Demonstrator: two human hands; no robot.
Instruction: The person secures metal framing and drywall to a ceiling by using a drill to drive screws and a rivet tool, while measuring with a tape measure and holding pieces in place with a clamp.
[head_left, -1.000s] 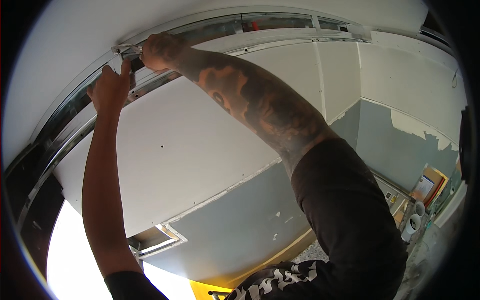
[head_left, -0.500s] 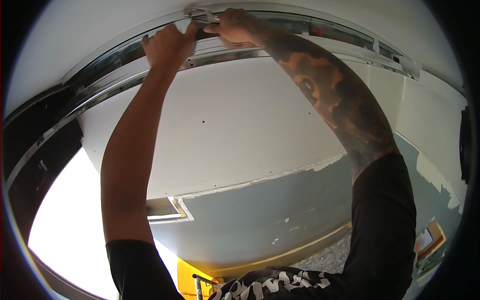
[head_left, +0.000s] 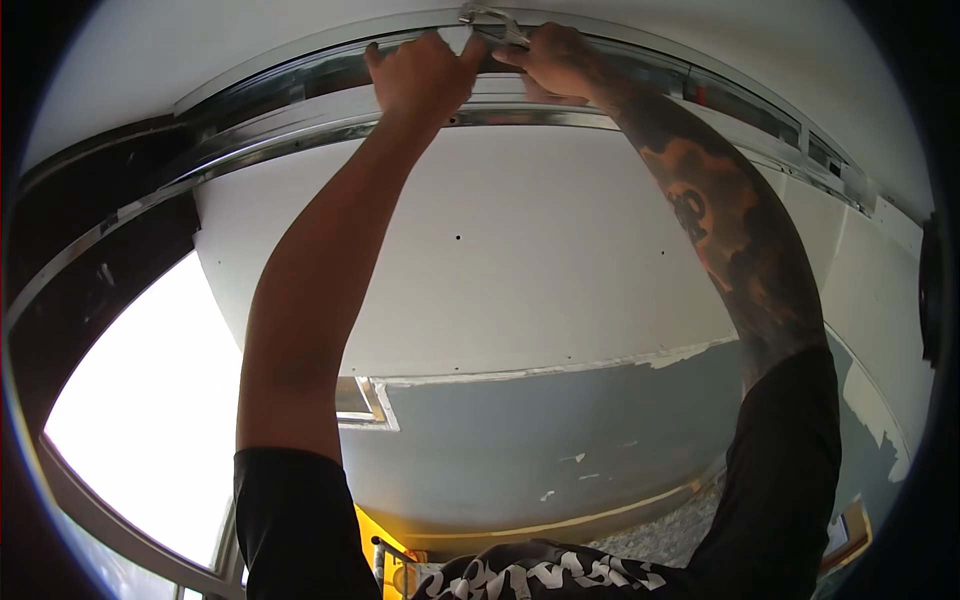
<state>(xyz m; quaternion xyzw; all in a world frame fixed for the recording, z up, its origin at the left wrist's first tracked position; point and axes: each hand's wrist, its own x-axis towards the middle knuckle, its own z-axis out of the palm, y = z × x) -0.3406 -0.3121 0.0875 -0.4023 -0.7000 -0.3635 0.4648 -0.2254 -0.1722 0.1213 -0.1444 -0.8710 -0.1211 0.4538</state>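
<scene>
High overhead, a long metal ceiling track [head_left: 270, 120] bends across the top of the view. My right hand [head_left: 560, 65] is closed around the handle end of metal clamp pliers [head_left: 495, 18] with curved jaws, held against the track's upper edge. Close to its left, my left hand [head_left: 425, 80] curls its fingers over the track, thumb toward the pliers. A small white patch [head_left: 456, 38] shows between that thumb and the index finger. What the left fingertips press on is hidden behind the track, and so is the exact bite of the jaws.
Below the track, a white board [head_left: 540, 230] with screw holes covers the upper wall above grey paint [head_left: 560, 430]. Dark panels [head_left: 110, 260] and a bright window [head_left: 140, 400] are at left. A yellow object [head_left: 375, 530] with a metal rail [head_left: 390, 550] stands low down.
The view has swung, so the scene sits farther right. Both hands and the pliers appear to have shifted slightly right along the track, keeping the same grip.
</scene>
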